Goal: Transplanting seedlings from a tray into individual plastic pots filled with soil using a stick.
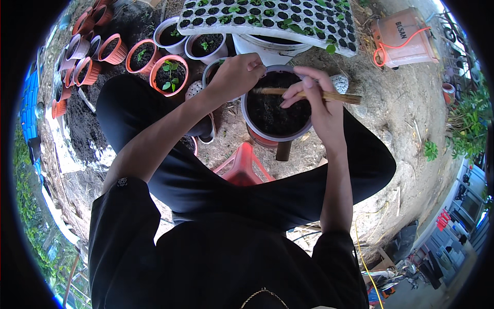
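In front of me stands a round pot (247, 114) with a pale purple-grey rim, full of dark soil (270, 113). A wooden stick (342, 97) lies level across the pot, gripped between the thumb and fingers of my right hand (321, 105); its tip points left over the soil. My left hand (241, 74) is at the pot's far left rim with its fingers curled together. Whatever its fingertips hold, if anything, is hidden. Just beyond both hands, a white foam seedling tray (346, 50) with small green seedlings rests on a white bucket (257, 49).
Potted seedlings stand to the left, among them an orange pot (154, 82) and a white pot (224, 51). A red plastic stool (244, 165) sits between my legs. At the far right is a translucent container (399, 44) with an orange cord (406, 44).
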The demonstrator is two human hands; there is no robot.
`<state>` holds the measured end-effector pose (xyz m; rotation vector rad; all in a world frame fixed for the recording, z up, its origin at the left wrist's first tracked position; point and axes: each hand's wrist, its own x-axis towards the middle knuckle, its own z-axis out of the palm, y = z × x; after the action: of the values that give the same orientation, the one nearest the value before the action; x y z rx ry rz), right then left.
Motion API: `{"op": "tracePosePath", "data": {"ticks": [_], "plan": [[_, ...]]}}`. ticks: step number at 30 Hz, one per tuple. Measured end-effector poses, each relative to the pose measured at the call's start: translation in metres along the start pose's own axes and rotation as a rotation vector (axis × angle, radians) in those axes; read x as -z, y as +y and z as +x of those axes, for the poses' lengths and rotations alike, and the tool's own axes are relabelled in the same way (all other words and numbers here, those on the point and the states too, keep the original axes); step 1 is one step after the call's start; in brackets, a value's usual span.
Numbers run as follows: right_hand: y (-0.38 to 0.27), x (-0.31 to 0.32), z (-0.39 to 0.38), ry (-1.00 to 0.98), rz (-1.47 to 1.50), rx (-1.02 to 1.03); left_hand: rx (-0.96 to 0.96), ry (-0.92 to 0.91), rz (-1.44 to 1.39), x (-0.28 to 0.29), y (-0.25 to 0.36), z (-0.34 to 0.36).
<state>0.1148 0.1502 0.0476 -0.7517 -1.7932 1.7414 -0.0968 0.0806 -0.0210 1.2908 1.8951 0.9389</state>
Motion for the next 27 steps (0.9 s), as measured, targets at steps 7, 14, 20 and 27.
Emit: {"op": "tracePosePath", "data": {"ticks": [7, 14, 20, 27], "plan": [[-0.005, 0.007, -0.004, -0.054, 0.081, -0.096, -0.025, -0.001, -0.013, -0.003, -0.003, 0.001], [-0.008, 0.005, -0.003, -0.115, 0.057, -0.099, -0.008, -0.002, 0.005, 0.001, 0.000, 0.000], [-0.002, 0.001, -0.002, -0.038, 0.032, -0.041, -0.005, -0.016, 0.001, 0.000, -0.001, 0.001], [-0.005, -0.002, -0.002, -0.003, 0.049, -0.026, -0.007, -0.014, -0.011, 0.001, -0.001, 0.001]]}}
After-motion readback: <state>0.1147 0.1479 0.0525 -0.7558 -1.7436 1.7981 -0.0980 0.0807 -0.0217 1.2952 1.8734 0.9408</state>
